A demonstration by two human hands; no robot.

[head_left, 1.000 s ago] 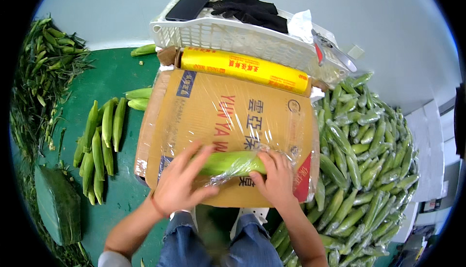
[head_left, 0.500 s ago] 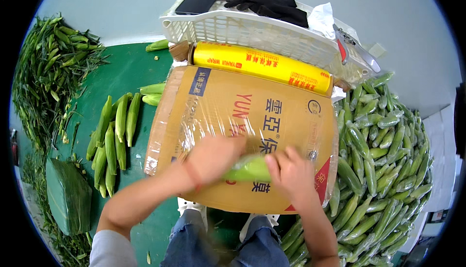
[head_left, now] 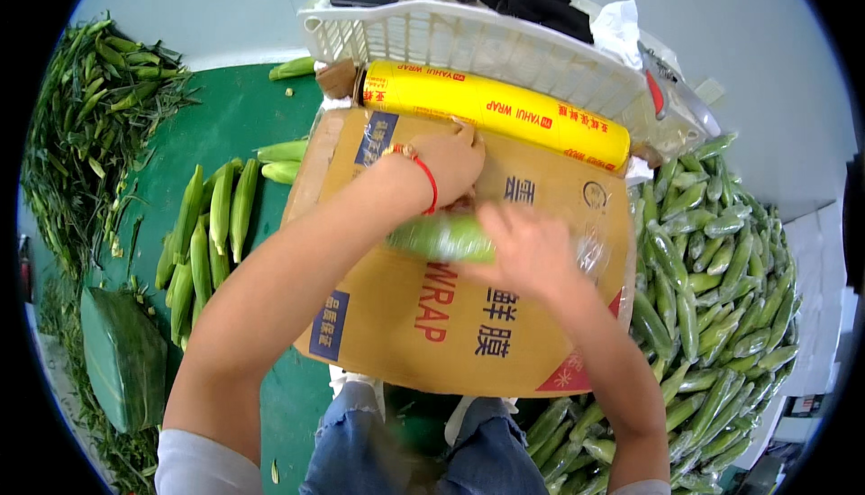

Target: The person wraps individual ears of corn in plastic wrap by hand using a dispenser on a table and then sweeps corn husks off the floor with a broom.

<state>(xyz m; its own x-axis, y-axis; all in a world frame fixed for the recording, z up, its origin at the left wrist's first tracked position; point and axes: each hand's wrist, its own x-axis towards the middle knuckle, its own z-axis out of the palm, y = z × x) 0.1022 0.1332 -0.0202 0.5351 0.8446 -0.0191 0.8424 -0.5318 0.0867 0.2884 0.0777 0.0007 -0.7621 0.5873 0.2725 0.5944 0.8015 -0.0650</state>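
Head view: right hand (head_left: 525, 245) grips glossy oblong corn (head_left: 441, 238) over cardboard (head_left: 387, 342).

The grip is kept by the curled right hand (head_left: 530, 247); ahead and left of it, the left hand (head_left: 448, 166) is extended, with both forearms (head_left: 302, 261) angled inward.

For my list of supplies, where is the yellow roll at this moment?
In the head view, the yellow roll lies slightly right of upper centre, along the far edge of the cardboard box, next to the white basket.

The right hand (head_left: 530, 247), blurred, hides one end of the corn ear (head_left: 441, 238).
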